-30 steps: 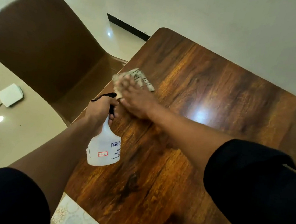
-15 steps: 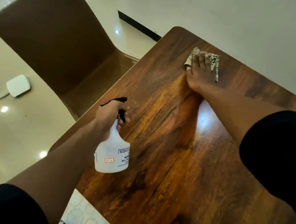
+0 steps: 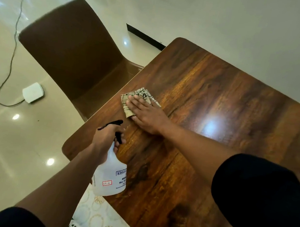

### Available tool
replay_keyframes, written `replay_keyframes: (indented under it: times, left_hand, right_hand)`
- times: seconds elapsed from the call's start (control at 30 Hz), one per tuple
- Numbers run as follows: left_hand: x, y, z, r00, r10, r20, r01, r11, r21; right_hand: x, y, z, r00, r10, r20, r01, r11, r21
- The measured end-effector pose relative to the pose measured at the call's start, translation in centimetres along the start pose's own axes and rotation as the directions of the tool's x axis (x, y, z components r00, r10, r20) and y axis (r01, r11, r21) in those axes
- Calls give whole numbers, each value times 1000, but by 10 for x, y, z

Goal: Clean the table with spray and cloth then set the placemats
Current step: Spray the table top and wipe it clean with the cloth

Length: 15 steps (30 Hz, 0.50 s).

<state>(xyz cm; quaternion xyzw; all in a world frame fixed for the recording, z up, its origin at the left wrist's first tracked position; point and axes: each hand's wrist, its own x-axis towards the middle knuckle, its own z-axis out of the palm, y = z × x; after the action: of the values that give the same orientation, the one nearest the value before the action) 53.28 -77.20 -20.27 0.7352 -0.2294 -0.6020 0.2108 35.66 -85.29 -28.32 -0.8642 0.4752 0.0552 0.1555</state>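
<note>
Right hand (image 3: 146, 114): fingers (image 3: 137, 102) straight and close together, palm down, pressing flat on the cloth (image 3: 137, 98). Nothing pinched; the cloth lies under the fingers and shows beyond the fingertips and past the thumb side. Cloth is folded, pale with dark lines, flat on the table (image 3: 219, 111), close to the table's left edge near the chair (image 3: 72, 49).

Left hand (image 3: 106, 136): fingers curled round the neck of the spray bottle (image 3: 110, 175), one finger by the black trigger. Bottle is held over the near left edge, apparently lifted off the surface, nozzle pointing away from the person toward the cloth.

Step in hand, by judgement: the wiping stage, cloth working the left side of the tabletop. Placemats not yet set; a patterned placemat (image 3: 97, 220) shows below the table's near edge, what it rests on hidden.

Next move likely calls for steady flat pressure and a sweep across the unwiped wood toward the right, perhaps a fresh spray ahead of the cloth.

Off-task: white box (image 3: 33, 92) with cable (image 3: 14, 43) on the floor.
</note>
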Motion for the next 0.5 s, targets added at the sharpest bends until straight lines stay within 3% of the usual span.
replay_keyframes:
  times: [0.07,0.17,0.27,0.37,0.5]
  left_hand:
    - [-3,-7,-1,1000,2,15,-2,1000,4]
    - [-10,-20,-1,999,18,30,-19,1000,19]
    - [-21,-30,3,999,18,34,-18,1000,-6]
    - [-35,-44,13,999,18,35,-17,1000,-16]
    - [-58,-69,35,998,-8,67,11,999,-37]
  right_hand:
    - [-4,20,-10,992,128,-4,-128,991,42]
    - [-25,56,-19,908,418,-14,-408,893,190]
    - [-52,73,-6,834,551,-19,-531,812,241]
    - [-80,48,15,865,502,-22,-486,846,220]
    - [-149,-25,46,954,300,-5,-294,937,189]
